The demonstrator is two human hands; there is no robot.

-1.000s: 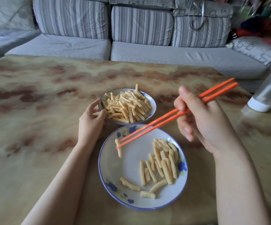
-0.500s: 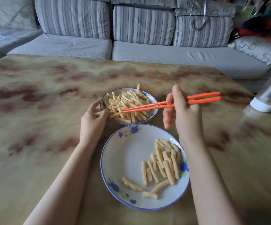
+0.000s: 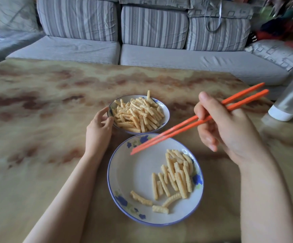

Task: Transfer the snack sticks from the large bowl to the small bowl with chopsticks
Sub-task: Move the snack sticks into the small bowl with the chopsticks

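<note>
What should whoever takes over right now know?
Left hand holds the small bowl by its near-left rim.
Right hand grips the chopsticks; their tips hang over the large bowl, carrying nothing.
Done: small bowl is heaped with snack sticks.
Left: a cluster on the large bowl's right side plus a few loose ones near its front rim, all to move across.

no readable text, labels, brands or numbers anywhere in view
</note>
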